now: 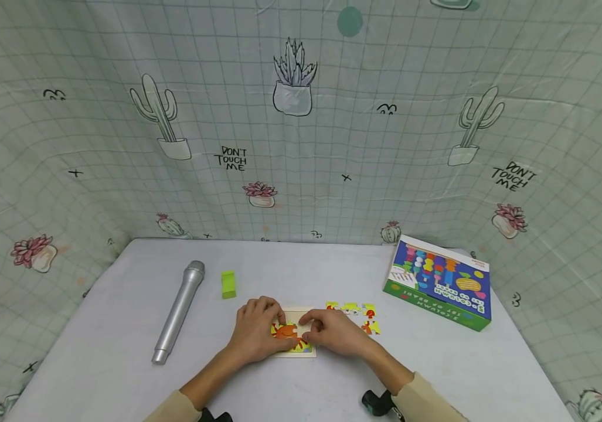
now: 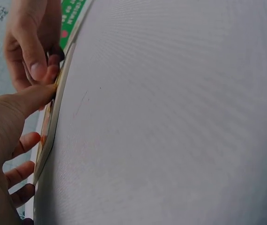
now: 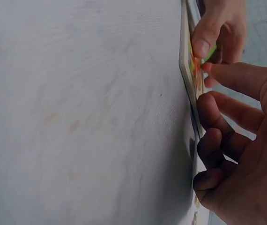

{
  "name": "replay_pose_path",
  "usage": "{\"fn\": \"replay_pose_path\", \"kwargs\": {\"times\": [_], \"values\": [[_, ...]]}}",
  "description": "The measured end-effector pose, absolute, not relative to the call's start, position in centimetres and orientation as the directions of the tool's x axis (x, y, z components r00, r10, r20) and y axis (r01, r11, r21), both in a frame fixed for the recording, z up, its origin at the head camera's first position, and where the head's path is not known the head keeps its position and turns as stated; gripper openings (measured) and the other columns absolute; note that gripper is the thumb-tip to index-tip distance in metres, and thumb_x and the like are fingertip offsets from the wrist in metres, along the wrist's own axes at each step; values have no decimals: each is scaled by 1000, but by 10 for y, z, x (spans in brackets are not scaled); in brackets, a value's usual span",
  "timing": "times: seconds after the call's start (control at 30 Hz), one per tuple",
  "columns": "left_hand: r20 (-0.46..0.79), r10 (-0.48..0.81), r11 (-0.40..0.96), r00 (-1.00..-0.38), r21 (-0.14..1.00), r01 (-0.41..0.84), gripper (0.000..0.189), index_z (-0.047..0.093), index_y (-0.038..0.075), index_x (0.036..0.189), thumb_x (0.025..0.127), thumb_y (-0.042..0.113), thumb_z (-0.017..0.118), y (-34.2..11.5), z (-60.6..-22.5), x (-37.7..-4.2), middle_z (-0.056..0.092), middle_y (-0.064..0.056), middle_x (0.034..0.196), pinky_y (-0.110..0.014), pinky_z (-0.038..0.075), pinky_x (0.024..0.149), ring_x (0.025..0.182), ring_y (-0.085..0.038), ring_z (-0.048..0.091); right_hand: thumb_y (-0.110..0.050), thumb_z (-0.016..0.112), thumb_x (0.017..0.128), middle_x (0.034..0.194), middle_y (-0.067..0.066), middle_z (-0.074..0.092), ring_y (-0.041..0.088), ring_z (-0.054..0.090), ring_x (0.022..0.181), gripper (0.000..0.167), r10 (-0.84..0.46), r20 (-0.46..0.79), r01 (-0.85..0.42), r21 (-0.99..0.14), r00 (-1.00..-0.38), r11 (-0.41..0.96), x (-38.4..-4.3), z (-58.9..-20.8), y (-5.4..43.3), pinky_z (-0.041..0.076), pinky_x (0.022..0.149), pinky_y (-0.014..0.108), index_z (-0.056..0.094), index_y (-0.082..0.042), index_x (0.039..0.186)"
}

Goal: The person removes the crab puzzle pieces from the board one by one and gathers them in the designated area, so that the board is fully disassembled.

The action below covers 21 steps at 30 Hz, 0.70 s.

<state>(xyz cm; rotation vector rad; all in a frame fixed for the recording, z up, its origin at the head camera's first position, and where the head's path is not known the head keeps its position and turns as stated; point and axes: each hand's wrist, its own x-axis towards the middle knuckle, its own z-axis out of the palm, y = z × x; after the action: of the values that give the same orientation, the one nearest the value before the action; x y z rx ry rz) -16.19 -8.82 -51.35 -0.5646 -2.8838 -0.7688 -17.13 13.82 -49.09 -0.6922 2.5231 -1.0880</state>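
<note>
Left hand fingers loosely spread over the puzzle board, probably steadying it on the surface; right hand fingers bent, can't tell if pinching. Loose pieces beside, presumably for reach.

Left hand, right hand near each other, 2 thumbs pointing inward.

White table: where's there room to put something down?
Bare: the back stretch between the green block and the colourful box, and left of the silver microphone. Crowded: the middle, with left hand and right hand over the puzzle board, loose pieces beside.
</note>
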Motion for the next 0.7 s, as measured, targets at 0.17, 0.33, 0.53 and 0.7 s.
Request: {"fn": "replay_pose_path", "kwargs": {"times": [0.17,0.33,0.53,0.7], "values": [[198,334,797,-921,463,389,43,55,27,81,72,60,82,-91,-515,-163,55,-2,117,-60,35,99,111,-28,46,-22,71,92,74,-7,59,5,50,63,37,-545,-110,-308,-725,-831,616,-173,-490,127,39,59,23,68,-9,126],[205,341,801,-918,447,397,42,55,28,78,72,60,81,-91,-514,-162,56,-2,119,-59,37,100,111,-27,47,-22,70,93,71,-7,57,5,48,62,36,-554,-116,-330,-698,-824,636,-174,-490,123,37,57,22,69,-10,128],[223,340,811,-914,423,405,42,55,27,76,72,61,81,-92,-514,-161,57,-3,120,-57,37,97,111,-27,47,-24,70,94,72,-7,57,5,48,63,38,-562,-118,-344,-683,-819,644,-176,-491,123,36,58,22,67,-12,131],[212,359,797,-909,437,417,40,58,28,80,75,61,79,-95,-513,-161,57,-3,121,-60,37,98,113,-28,48,-25,69,94,71,-7,55,6,46,61,39,-562,-128,-351,-664,-817,660,-178,-492,122,34,56,23,67,-14,132]]}}
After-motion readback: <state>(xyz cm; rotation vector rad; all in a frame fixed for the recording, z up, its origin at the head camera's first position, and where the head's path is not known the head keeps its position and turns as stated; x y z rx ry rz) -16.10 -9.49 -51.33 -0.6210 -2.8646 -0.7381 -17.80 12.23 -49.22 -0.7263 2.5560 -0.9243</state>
